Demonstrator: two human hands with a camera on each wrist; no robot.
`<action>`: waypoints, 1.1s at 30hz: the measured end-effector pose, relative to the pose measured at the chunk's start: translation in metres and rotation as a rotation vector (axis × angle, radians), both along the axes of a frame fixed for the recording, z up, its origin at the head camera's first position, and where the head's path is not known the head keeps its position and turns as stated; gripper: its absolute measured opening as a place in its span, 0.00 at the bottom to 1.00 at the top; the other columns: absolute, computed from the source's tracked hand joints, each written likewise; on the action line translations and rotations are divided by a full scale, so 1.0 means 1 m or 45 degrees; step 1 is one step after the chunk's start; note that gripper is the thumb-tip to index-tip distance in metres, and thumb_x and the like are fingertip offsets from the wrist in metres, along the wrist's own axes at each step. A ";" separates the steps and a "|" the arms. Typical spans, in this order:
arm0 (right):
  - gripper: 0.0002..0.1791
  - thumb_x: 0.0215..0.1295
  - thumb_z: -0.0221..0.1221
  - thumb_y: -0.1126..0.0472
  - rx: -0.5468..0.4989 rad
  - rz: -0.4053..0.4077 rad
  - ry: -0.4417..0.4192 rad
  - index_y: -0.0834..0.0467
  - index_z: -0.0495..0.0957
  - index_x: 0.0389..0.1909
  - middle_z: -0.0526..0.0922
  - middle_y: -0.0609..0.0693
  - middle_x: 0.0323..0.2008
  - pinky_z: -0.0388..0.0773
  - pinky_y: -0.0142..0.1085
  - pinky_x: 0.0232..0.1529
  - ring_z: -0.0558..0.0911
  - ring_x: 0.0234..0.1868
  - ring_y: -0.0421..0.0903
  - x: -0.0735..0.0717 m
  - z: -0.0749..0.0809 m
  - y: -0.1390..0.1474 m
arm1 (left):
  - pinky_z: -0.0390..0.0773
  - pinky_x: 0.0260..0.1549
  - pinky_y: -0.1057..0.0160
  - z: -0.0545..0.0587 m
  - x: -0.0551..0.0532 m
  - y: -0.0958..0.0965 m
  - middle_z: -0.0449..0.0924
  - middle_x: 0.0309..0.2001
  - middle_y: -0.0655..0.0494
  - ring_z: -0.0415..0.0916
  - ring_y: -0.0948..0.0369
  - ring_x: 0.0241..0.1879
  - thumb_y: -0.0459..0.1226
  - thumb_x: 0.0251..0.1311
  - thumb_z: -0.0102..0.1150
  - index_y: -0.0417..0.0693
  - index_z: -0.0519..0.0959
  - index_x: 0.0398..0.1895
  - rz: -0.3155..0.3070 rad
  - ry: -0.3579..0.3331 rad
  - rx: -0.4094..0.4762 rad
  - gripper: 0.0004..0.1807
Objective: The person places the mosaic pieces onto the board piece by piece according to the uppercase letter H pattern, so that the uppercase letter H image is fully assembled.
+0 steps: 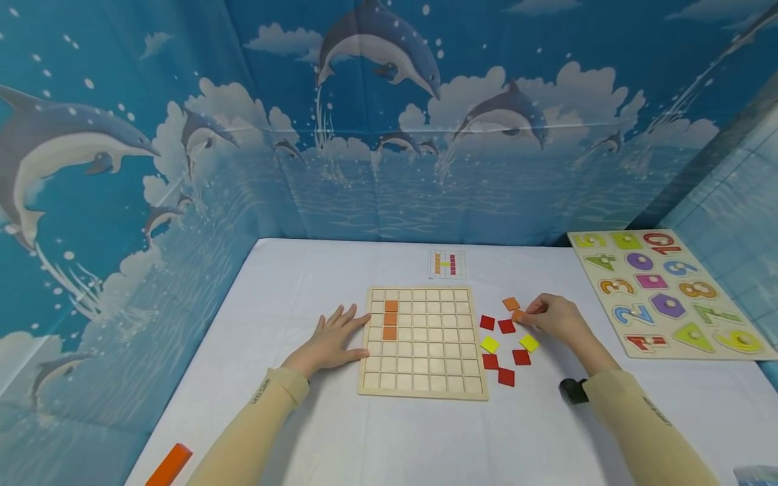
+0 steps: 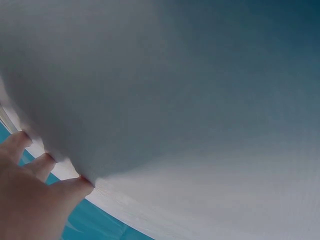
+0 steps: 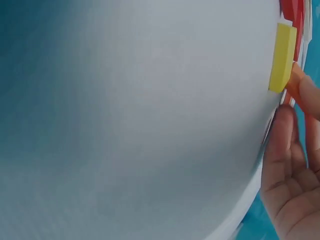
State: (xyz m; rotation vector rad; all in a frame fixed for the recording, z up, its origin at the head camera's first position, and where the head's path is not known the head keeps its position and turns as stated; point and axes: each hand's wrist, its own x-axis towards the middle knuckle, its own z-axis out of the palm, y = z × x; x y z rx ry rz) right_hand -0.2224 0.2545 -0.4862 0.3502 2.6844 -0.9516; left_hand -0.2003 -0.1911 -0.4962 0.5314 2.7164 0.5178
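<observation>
My left hand [image 1: 331, 341] lies with spread fingers at the left side of a wooden grid board [image 1: 436, 347], its fingertips touching the board's edge. Three orange square tiles [image 1: 390, 319] fill cells in one column of the board. To the right of the board, my right hand [image 1: 556, 317] pinches an orange tile [image 3: 296, 82] between thumb and fingers. Another orange tile [image 1: 511, 304] lies just beyond it. Several red tiles [image 1: 506, 327] and two yellow tiles [image 1: 530, 343] are scattered between the board and that hand.
A small printed pattern card [image 1: 447, 264] lies behind the board. A wooden number and shape puzzle [image 1: 668, 293] stands at the far right. An orange block [image 1: 169, 464] sits near the front left. Dolphin-print curtains [image 1: 389, 189] border the white table [image 1: 304, 270].
</observation>
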 end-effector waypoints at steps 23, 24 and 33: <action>0.18 0.65 0.64 0.54 -0.175 0.125 0.123 0.65 0.76 0.46 0.80 0.57 0.35 0.77 0.33 0.32 0.78 0.33 0.48 0.003 0.018 -0.037 | 0.35 0.72 0.32 0.001 -0.001 0.000 0.43 0.80 0.49 0.34 0.44 0.79 0.58 0.61 0.61 0.64 0.56 0.77 -0.001 -0.007 0.001 0.43; 0.17 0.65 0.64 0.54 -0.197 0.142 0.132 0.64 0.77 0.46 0.81 0.56 0.35 0.77 0.33 0.32 0.78 0.32 0.48 0.004 0.020 -0.046 | 0.35 0.72 0.32 0.001 -0.001 0.001 0.43 0.80 0.48 0.34 0.44 0.79 0.58 0.60 0.61 0.64 0.56 0.77 0.002 -0.007 0.000 0.43; 0.10 0.63 0.65 0.58 -0.418 0.377 0.198 0.57 0.81 0.42 0.81 0.50 0.33 0.77 0.33 0.33 0.80 0.32 0.45 0.018 0.019 -0.138 | 0.35 0.72 0.32 0.000 -0.001 0.003 0.43 0.80 0.49 0.34 0.44 0.79 0.58 0.61 0.61 0.64 0.56 0.77 0.014 -0.012 -0.014 0.43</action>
